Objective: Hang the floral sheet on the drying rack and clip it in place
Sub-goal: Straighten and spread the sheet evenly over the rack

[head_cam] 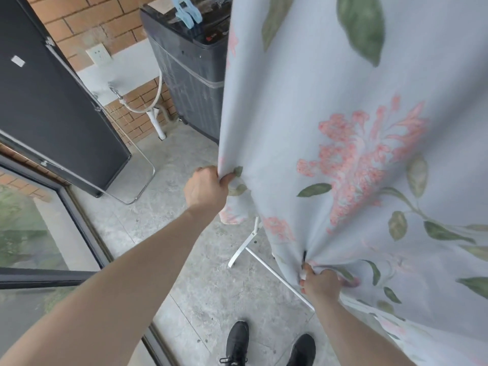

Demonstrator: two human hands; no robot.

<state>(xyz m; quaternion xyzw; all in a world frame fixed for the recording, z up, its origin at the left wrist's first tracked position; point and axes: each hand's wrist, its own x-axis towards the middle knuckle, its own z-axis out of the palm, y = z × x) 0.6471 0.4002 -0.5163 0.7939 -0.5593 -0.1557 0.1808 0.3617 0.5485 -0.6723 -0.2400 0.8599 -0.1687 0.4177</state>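
Sheet (343, 128) hangs rightward, its edge pinched by left hand (206, 190), its bunched fabric gripped by right hand (320, 285).

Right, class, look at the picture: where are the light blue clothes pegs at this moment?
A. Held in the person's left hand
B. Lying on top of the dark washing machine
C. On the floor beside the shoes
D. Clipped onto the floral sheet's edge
B: the blue pegs lie on the lid of the washing machine, while the left hand and right hand both grip the floral sheet only.
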